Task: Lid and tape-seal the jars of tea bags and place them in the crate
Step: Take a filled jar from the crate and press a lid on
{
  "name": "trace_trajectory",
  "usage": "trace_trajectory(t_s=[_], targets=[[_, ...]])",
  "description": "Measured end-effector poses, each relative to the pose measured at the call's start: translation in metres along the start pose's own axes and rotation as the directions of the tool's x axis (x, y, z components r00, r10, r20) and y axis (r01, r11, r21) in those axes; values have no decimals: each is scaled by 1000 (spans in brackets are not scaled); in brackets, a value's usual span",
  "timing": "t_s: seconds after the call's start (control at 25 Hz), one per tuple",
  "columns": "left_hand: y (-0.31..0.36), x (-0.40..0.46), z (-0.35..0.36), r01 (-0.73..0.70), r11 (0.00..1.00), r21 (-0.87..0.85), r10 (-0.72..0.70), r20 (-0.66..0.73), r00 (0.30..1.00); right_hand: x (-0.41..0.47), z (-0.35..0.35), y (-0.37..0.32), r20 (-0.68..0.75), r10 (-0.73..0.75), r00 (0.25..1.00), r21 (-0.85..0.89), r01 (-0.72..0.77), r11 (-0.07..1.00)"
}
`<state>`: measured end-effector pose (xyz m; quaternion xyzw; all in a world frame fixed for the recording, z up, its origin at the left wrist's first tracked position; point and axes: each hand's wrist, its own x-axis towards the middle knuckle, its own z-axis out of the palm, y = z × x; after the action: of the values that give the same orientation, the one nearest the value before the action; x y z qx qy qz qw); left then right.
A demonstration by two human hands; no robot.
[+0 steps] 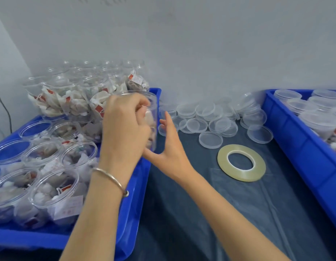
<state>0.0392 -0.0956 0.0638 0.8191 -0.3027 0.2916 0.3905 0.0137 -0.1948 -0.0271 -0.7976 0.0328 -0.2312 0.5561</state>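
From the head camera, we judged the job only partly done: to the right of the tape roll [241, 162], a blue crate [303, 140] already held several lidded jars [320, 120], while to the left of the roll a blue tray [134, 194] was still crowded with open jars of tea bags [56, 187], some stacked at its back. Beyond the roll, loose clear lids [210, 139] lay in a heap, so lidding, taping and crating remained for most of the stock. Left of the roll, over the tray's near corner, we held one unlidded jar [151, 117] up off the tray. Our left hand [125, 127] was curled around its near side, fingers bent at the rim, gripping it. Our right hand [170, 146] stood open, fingers straight and thumb spread under the jar's base, touching or just short of it; we could not tell which.
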Motion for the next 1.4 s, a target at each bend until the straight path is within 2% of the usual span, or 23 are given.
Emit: trace_trajectory(t_s=[0.04, 0.16, 0.36, 0.44, 0.52, 0.56, 0.64, 0.68, 0.72, 0.76, 0.8, 0.88, 0.96, 1.0, 1.12, 1.24, 1.28, 1.32, 1.36, 1.4], targets=[[11, -6, 6, -21, 999, -46, 22, 18, 1000, -4, -13, 6, 2, -2, 1000, 25, 2, 1000], [30, -30, 41, 40, 978, -207, -13, 132, 991, -21, -48, 30, -53, -3, 999, 36, 5, 999], [23, -73, 103, 124, 927, -353, -21, 282, 959, -50, -81, 81, -80, 192, 978, 96, -184, 978], [17, -87, 120, 67, 912, -405, 37, 243, 969, -56, -87, 93, -74, 222, 972, 99, -214, 972], [10, -99, 133, 69, 884, -462, 23, 191, 981, -58, -97, 99, -5, 225, 974, 71, -224, 972], [6, -102, 138, 129, 858, -497, -24, 213, 977, -57, -106, 98, 69, 216, 974, 45, -219, 975], [0, -105, 146, 311, 775, -549, -113, 364, 924, -51, -127, 100, 189, 199, 962, 28, -207, 978], [-2, -106, 150, 395, 732, -555, -140, 445, 885, -44, -137, 106, 154, 189, 970, -11, -190, 982], [-4, -108, 153, 443, 706, -552, -156, 489, 858, -35, -144, 112, 42, 167, 985, -145, -159, 977], [-7, -110, 156, 458, 698, -550, -168, 497, 851, -25, -149, 118, -47, 133, 990, -358, -141, 923], [-8, -112, 159, 454, 700, -551, -172, 488, 856, -15, -149, 123, -68, 137, 988, -533, -152, 833], [-10, -113, 162, 436, 703, -562, -169, 465, 869, 1, -142, 132, 15, 281, 960, -716, -186, 673], [-11, -113, 164, 415, 704, -576, -153, 448, 881, 5, -135, 142, 53, 406, 912, -826, -189, 532], [-11, -113, 165, 406, 703, -583, -145, 441, 886, 4, -136, 145, 32, 413, 910, -866, -181, 466], [-12, -112, 168, 398, 690, -605, -131, 436, 890, -7, -140, 145, -61, 229, 971, -950, -127, 285], [-12, -108, 173, 391, 677, -623, -108, 442, 891, -20, -149, 139, -86, 174, 981, -983, -113, 146], [-11, -107, 174, 390, 675, -627, -100, 446, 889, -22, -155, 134, -101, 139, 985, -981, -121, 149], [-8, -105, 175, 399, 667, -629, -97, 457, 884, -23, -160, 129, -151, 84, 985, -963, -166, 211], [-4, -103, 177, 413, 658, -630, -100, 470, 877, -23, -167, 120, -264, 32, 964, -895, -257, 365], [0, -102, 180, 422, 657, -625, -105, 477, 872, -21, -173, 107, -421, 42, 906, -733, -367, 572]])
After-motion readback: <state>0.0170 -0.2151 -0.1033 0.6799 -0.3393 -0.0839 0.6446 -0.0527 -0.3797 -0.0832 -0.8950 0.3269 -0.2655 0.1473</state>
